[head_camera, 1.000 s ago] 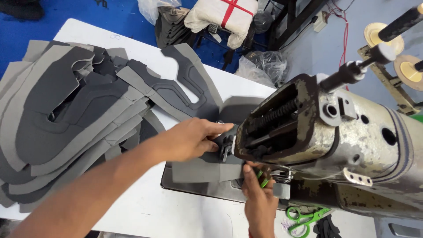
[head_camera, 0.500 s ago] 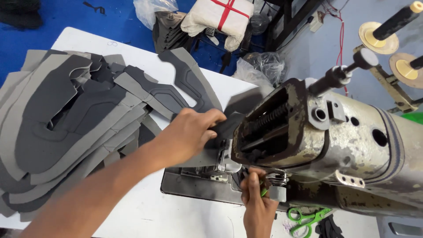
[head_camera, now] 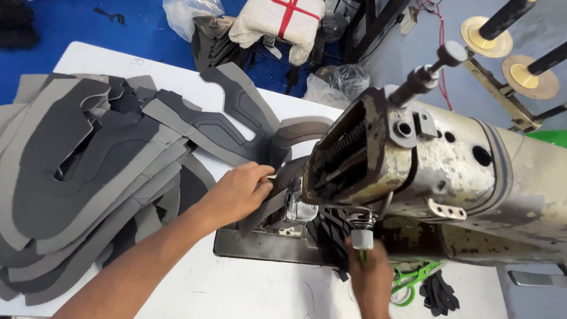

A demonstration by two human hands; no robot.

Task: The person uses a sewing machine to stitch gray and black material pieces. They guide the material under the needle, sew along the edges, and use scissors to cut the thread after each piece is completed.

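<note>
Your left hand [head_camera: 239, 192] pinches a curved grey fabric piece [head_camera: 277, 198] under the worn cream sewing machine [head_camera: 449, 171]; your right hand's [head_camera: 371, 277] grip is unclear.

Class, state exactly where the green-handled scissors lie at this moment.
In the head view, the green-handled scissors lie on the white table at the lower right, under the sewing machine and just right of the right hand.

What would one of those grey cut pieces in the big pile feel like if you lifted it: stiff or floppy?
Probably floppy: the grey pieces drape over one another, and the piece under the left hand bends up at the sewing machine. Likely light, since each looks thin. The dull surface suggests they would not slide easily.
</note>
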